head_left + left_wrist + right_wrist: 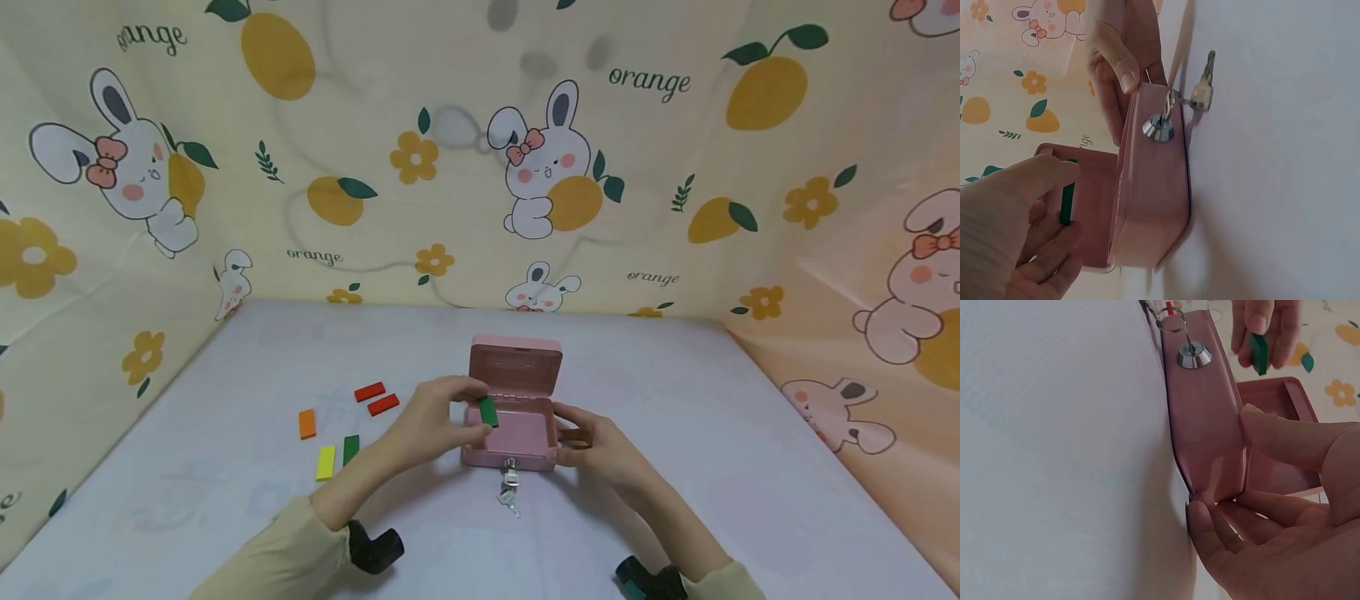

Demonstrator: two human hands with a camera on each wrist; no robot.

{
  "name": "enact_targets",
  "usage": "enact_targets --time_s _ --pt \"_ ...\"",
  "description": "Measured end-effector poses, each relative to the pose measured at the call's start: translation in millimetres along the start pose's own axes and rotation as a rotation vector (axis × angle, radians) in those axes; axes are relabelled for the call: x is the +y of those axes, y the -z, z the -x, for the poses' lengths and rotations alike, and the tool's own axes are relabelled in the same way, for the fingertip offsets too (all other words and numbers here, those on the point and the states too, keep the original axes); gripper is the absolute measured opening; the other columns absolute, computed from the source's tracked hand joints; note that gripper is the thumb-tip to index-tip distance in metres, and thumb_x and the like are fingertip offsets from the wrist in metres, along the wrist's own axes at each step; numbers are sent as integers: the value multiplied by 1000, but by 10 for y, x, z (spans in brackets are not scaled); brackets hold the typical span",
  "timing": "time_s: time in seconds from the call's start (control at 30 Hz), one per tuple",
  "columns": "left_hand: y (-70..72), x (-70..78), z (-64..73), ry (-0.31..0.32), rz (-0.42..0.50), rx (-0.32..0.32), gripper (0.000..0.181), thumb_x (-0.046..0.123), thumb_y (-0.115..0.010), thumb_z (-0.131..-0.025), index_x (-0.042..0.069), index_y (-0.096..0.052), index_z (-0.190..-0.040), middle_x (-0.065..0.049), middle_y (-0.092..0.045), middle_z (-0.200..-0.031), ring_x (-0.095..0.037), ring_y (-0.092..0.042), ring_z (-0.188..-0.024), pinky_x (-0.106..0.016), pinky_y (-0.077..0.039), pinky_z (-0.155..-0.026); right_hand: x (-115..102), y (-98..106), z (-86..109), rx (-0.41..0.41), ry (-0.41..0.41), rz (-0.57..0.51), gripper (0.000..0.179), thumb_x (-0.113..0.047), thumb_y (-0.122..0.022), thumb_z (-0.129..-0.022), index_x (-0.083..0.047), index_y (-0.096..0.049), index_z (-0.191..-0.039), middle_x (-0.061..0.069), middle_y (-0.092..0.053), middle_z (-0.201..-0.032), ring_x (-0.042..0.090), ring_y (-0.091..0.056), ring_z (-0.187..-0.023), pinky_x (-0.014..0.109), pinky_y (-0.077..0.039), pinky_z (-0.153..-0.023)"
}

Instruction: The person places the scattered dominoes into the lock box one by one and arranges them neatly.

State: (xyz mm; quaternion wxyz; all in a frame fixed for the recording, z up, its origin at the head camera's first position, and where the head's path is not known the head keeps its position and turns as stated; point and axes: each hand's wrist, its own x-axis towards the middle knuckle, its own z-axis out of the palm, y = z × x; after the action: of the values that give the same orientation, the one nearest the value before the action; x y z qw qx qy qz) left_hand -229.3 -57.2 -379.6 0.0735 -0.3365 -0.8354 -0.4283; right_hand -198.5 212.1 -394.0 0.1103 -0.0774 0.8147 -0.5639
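A small pink metal cash box point(528, 433) sits on the table with its lid point(516, 368) raised. Between thumb and fingers, my left hand point(433, 421) pinches a green block point(488, 412) above the box's left side. My right hand point(600, 446) grips the box at its right side; in the right wrist view the thumb lies at the rim and the fingertips point(1200, 519) at the lower edge. In the box's front is a silver lock point(1159, 129), from which keys point(1202, 94) hang on a ring.
Left of the box lie two red blocks point(383, 405), an orange block point(307, 424), a yellow block point(326, 463) and another green block point(351, 450), partly behind my left forearm. A patterned cloth point(450, 208) stands behind and along both sides of the white table point(240, 375).
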Motion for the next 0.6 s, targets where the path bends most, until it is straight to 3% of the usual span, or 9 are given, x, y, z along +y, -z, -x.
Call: enact_targets --time_s 0.3,0.6 --pt "-181 4 -128 20 67 -76 45 16 -79 -79 5 -61 -119 2 -65 -107 -19 -62 -100 -39 -50 -89 2 -18 4 10 -50 -11 68 -6 -71 -83 -16 -43 -144 15 -54 -133 33 -54 -118 54 -40 -98" --pt "-315 -3 -228 -8 99 -112 45 16 -80 -78 6 -62 -117 1 -66 -106 -18 -63 -100 -34 -52 -86 21 -9 0 19 -49 4 69 -9 -73 -82 -17 -44 -144 14 -53 -135 32 -55 -117 54 -40 -98"
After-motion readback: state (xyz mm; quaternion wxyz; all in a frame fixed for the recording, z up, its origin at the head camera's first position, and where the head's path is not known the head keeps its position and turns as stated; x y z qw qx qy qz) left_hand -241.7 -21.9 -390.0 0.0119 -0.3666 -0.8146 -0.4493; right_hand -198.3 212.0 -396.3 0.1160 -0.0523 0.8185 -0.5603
